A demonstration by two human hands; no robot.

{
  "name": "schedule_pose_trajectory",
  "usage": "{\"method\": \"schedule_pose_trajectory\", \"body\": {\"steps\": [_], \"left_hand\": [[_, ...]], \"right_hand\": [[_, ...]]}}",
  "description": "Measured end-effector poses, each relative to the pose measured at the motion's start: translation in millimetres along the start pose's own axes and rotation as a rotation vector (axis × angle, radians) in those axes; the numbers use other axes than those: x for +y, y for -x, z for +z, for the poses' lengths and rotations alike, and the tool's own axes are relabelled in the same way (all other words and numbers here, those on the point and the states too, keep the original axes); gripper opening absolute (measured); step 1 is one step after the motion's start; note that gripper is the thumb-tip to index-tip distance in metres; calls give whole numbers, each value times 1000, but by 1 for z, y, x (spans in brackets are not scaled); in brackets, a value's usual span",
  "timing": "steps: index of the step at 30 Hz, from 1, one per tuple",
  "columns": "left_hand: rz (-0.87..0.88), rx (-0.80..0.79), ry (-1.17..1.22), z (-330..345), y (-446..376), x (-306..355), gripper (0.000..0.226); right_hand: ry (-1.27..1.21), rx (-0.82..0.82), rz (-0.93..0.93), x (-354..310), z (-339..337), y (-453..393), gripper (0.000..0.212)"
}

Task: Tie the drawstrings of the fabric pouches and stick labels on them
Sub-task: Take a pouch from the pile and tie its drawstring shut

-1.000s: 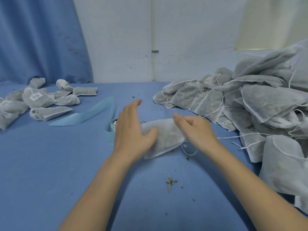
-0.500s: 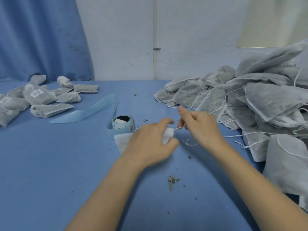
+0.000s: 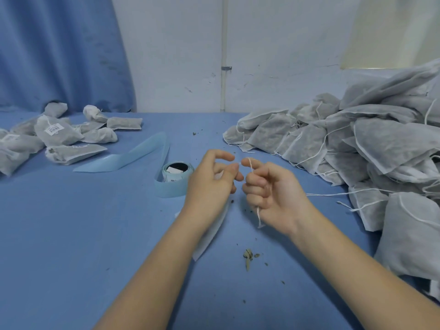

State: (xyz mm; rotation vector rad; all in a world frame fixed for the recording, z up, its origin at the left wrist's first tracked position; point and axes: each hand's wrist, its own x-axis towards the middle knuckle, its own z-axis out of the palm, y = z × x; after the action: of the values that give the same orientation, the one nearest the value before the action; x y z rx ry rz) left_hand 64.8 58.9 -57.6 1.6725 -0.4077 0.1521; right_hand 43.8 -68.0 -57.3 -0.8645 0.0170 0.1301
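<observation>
Drawstring (image 3: 250,166) looped over right hand (image 3: 273,194) index finger, left hand (image 3: 212,184) pinching pouch (image 3: 209,236) mid-frame above surface (image 3: 71,234); loop may slip off, losing the knot.

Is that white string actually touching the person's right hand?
Touching. The head view shows the drawstring looped over the right hand's index finger and running down through its curled fingers.

Open blue table (image 3: 71,234) is lying near-left of the label roll (image 3: 176,172). The untied pouch heap (image 3: 357,148) is walling off the right; finished pouches (image 3: 62,134) are crowding the far-left corner.
</observation>
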Motion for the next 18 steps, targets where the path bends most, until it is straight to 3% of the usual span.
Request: {"method": "schedule_pose_trajectory", "body": {"steps": [4,9,18], "left_hand": [[21,149,9,-4,-1,1,12],[89,191,-175,-7,-2,-1,16],[40,148,-372,-4,0,-2,21]], "right_hand": [[133,-109,37,7,5,-1,47],[596,-28,-76,5,11,0,55],[987,92,-164,7,12,-3,37]]}}
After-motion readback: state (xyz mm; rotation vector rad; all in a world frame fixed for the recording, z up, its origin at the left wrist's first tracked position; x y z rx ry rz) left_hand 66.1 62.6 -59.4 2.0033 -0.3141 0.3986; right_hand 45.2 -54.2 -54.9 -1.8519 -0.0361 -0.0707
